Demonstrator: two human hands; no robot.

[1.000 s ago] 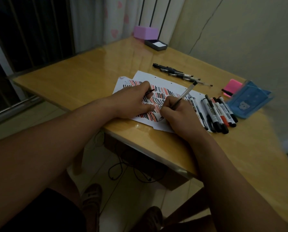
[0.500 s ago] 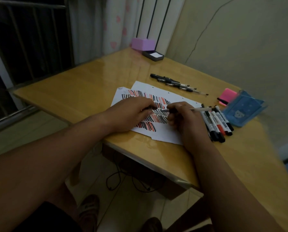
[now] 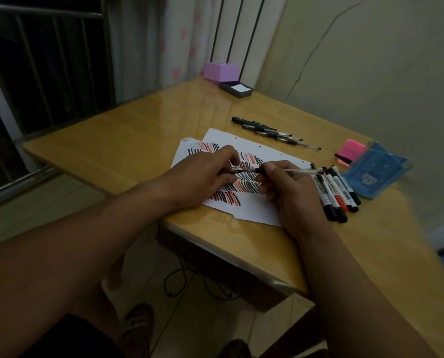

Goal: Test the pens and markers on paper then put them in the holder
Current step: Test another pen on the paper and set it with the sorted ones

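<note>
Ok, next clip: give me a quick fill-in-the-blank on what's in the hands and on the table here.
1. The right hand grips a clear pen; the left hand pinches its small dark ____.
2. The strokes on the paper are black and ____.
3. The markers lie on the table to the ____ of the right hand.
Missing words: cap; red; right.

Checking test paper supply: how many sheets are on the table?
2. The sheet with punched holes lies nearer the far pens; the other sheet overlaps it, its corner sticking out on the left. More may be hidden underneath.
</note>
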